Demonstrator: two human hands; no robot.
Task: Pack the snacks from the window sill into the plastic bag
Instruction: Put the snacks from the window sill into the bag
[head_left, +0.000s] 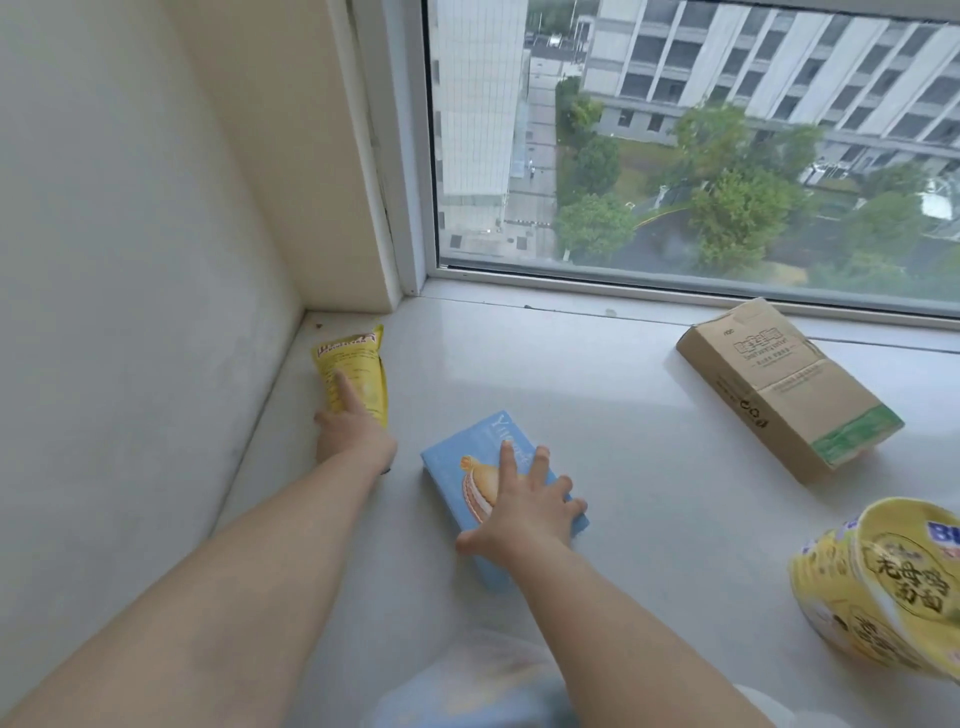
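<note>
**Snacks lay spread on the sill, both hands on packets**

Snacks sat on the window sill (597, 374). The left hand (353, 434) pinched the yellow pouch (358, 364) in the far left corner, forefinger straight along it. The right hand (524, 506) lay spread, fingers straight, on the blue box (467, 467). Right: a cardboard box (784, 384) and, nearer, yellow noodle bowls (883, 587). The plastic bag (467, 686) lay nearest.
</note>
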